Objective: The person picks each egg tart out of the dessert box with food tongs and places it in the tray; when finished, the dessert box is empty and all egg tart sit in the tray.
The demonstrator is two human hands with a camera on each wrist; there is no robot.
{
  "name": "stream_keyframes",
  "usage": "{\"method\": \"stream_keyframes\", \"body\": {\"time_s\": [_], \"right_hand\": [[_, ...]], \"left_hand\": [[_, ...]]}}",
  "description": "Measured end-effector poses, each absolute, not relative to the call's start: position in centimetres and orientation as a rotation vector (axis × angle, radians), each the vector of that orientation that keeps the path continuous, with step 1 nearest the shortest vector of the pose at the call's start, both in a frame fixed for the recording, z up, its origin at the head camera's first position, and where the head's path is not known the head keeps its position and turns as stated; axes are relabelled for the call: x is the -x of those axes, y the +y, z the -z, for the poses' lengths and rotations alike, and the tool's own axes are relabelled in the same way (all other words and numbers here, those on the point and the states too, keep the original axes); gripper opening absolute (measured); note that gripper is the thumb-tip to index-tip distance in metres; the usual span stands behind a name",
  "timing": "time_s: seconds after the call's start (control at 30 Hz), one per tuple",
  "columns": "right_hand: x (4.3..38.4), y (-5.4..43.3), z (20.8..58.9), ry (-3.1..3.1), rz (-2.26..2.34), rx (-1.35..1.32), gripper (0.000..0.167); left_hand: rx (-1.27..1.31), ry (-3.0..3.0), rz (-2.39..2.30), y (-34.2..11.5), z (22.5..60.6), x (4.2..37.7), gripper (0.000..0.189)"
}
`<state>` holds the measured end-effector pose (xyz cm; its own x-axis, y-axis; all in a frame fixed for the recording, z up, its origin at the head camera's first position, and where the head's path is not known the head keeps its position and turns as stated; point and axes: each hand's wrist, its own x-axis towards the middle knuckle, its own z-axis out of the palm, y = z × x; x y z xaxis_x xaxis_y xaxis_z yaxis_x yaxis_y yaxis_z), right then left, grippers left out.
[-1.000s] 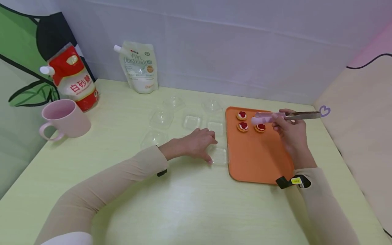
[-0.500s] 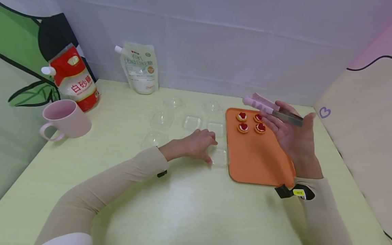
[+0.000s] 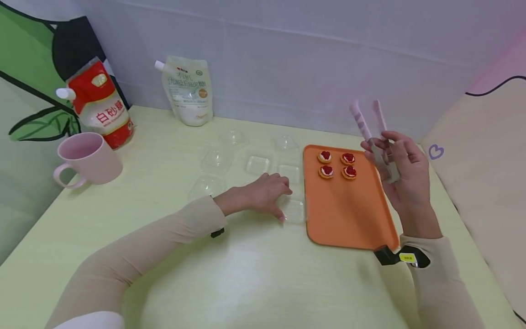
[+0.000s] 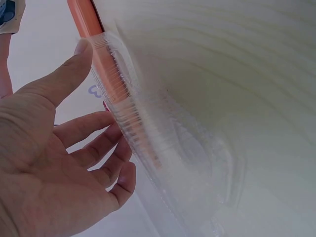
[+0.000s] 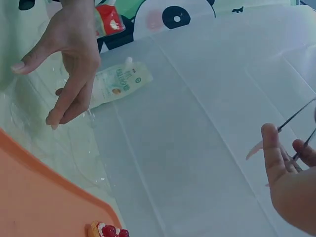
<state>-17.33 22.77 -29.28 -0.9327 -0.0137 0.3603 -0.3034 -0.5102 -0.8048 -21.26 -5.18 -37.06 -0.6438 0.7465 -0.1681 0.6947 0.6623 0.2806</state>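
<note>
My right hand (image 3: 411, 171) holds tongs (image 3: 360, 119) above the back right of the orange tray (image 3: 349, 210). The tongs have silver metal arms and pink ends, which point up and stand apart with nothing between them. Several berry tartlets (image 3: 326, 172) with white cream sit at the tray's back. My left hand (image 3: 263, 194) rests beside a clear plastic container base (image 3: 295, 211) left of the tray. In the left wrist view, thumb and index finger are spread along the rim of that clear container (image 4: 187, 143), fingers loosely bent.
Two more clear bases (image 3: 258, 165) and several clear domed lids (image 3: 217, 160) lie left of the tray. A pink mug (image 3: 88, 160) and a red sugar bag (image 3: 98, 107) stand at the far left. A pale green pouch (image 3: 188, 93) leans against the back wall.
My right hand has lifted off the tartlets and moved right, turning the tongs from lying flat to pointing upward. My left hand has stayed in place.
</note>
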Motion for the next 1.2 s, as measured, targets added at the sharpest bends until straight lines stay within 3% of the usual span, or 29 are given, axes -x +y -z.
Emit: {"method": "stream_keyframes", "body": {"time_s": [0.07, 0.37, 0.73, 1.2], "right_hand": [[17.5, 22.7, 29.4, -1.5, -2.452, -0.424, 0.023], [18.3, 22.7, 29.6, -1.705, -2.265, -0.419, 0.056], [19.7, 24.4, 30.9, -1.871, -2.049, -0.253, 0.043], [21.4, 33.3, 35.4, -2.227, -1.794, -0.127, 0.044]], "left_hand": [[-1.169, 2.611, -0.275, -5.2, 37.1, 21.3, 0.072], [-1.148, 2.61, -0.271, -5.2, 37.2, 21.3, 0.072], [-1.158, 2.607, -0.303, -5.4, 37.3, 21.3, 0.072], [-1.151, 2.595, -0.314, -5.3, 37.1, 21.3, 0.072]]}}
